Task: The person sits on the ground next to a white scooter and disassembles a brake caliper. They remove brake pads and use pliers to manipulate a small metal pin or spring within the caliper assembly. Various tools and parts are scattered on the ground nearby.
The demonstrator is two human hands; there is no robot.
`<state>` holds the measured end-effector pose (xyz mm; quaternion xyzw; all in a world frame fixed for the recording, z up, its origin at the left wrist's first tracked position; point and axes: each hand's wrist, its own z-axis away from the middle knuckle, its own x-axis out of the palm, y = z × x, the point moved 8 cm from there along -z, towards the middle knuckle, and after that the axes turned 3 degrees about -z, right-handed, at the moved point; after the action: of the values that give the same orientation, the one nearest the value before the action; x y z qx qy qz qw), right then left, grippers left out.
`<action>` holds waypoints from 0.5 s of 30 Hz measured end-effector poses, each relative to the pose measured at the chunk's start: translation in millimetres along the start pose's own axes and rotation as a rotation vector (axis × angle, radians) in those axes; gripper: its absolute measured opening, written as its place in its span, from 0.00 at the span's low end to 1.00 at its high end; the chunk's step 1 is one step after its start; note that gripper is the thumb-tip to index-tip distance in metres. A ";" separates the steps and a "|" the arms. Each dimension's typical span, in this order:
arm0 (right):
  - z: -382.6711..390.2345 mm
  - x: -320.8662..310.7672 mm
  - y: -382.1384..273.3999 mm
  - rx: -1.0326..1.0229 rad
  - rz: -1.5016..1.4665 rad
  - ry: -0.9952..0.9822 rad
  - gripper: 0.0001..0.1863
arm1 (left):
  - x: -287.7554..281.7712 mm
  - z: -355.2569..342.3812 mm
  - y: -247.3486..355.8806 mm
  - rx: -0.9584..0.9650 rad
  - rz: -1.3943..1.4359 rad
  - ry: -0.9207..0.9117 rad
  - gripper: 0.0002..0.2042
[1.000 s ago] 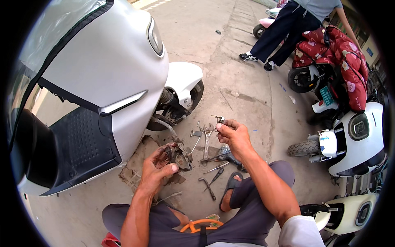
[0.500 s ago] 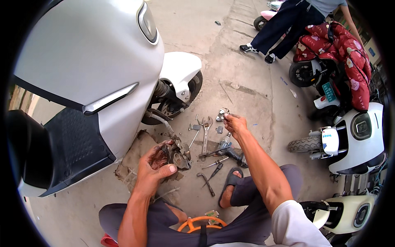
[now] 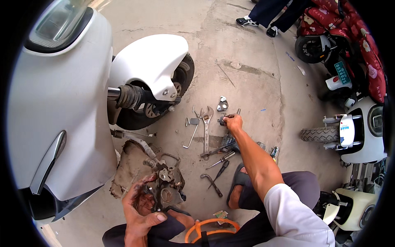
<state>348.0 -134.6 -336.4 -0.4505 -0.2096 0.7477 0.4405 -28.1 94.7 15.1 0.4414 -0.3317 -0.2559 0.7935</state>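
Observation:
My left hand (image 3: 140, 206), greasy with its fingers curled, holds a dirty metal brake caliper assembly (image 3: 166, 193) with a hose attached. My right hand (image 3: 233, 124) reaches to the ground, thumb and fingers closed on a small dark metal part (image 3: 223, 121). Just above it lies a small silver-and-black bracket (image 3: 222, 105). To its left are an adjustable wrench (image 3: 207, 127), loose bolts, a grey plate (image 3: 194, 121) and a hex key (image 3: 190, 138). A power drill (image 3: 230, 142), screwdrivers (image 3: 220, 159) and a hammer-like tool (image 3: 211, 185) lie nearer me.
A white scooter (image 3: 66, 94) fills the left, front wheel (image 3: 183, 76) beside the tools. Parked scooters (image 3: 358, 140) line the right, one under a red flowered cover (image 3: 366, 49). A person's dark-trousered legs (image 3: 267, 12) stand behind. An orange ring-shaped object (image 3: 197, 226) is between my legs.
My right hand has let go of the small bracket, now on the ground, and closed on another part. The view has shifted; my left hand with the caliper appears lower and further left.

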 end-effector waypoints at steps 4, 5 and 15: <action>-16.3 3.9 -13.9 -0.100 0.096 0.057 0.15 | -11.4 0.5 -3.8 0.040 -0.072 0.071 0.50; -20.0 6.8 -18.7 -0.094 -0.065 0.037 0.17 | -6.1 1.4 -1.3 -0.014 -0.045 0.050 0.50; -30.8 8.2 -72.1 -0.262 0.191 0.102 0.22 | -13.0 7.8 -6.5 -0.103 -0.149 -0.008 0.56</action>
<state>406.6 -92.4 -304.7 -0.5592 -0.2392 0.7286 0.3150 -43.1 96.6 8.6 0.4226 -0.2873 -0.3327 0.7926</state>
